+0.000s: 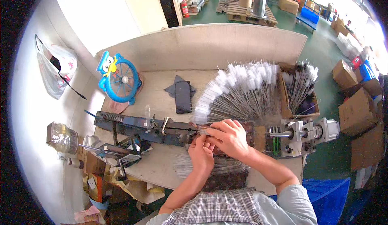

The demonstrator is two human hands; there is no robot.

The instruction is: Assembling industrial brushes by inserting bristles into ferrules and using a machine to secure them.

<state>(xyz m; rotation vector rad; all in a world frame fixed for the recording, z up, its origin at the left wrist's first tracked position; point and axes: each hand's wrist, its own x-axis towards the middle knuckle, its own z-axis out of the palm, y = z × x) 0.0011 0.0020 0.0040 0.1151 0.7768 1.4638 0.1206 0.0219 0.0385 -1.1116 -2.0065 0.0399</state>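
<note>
My left hand is closed, with its fingertips drawn together at the middle of a long bench machine. Right against it, my right hand curls over from the right, thumb and fingers pinched at the same spot. What the two hands hold there is too small and covered to make out. Behind them, a big fan of wire-stemmed brushes with white bristles is piled on the bench. A bundle of thin wires lies in front, partly hidden by my forearms.
At the right end of the machine sits a metal shaft unit. A cardboard box holds dark-bristled brushes. A phone rests on a grey cloth near a blue cartoon-shaped fan. A low board edges the bench's back.
</note>
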